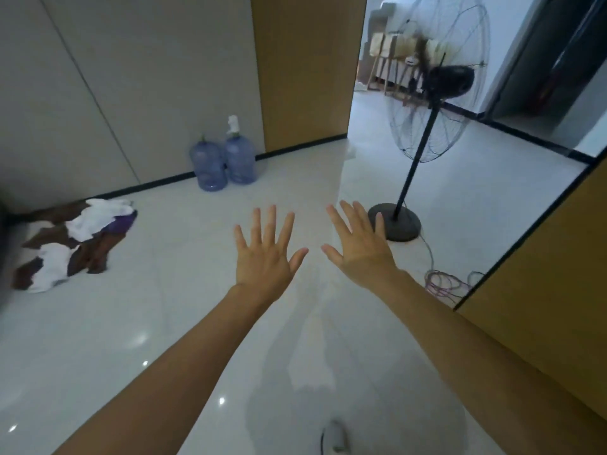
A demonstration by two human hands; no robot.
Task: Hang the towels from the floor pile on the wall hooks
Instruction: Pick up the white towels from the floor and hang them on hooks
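A pile of towels, brown, white and one purple, lies on the glossy white floor at the left, close to the grey wall. My left hand and my right hand are stretched out side by side in front of me, backs up, fingers spread and straight, holding nothing. Both hands hover over the bare floor, well to the right of the pile. No wall hooks show in this view.
Two blue water jugs stand against the wall behind the pile. A tall pedestal fan stands at the right on a round base, with a coiled cable on the floor. Wooden panels flank a doorway.
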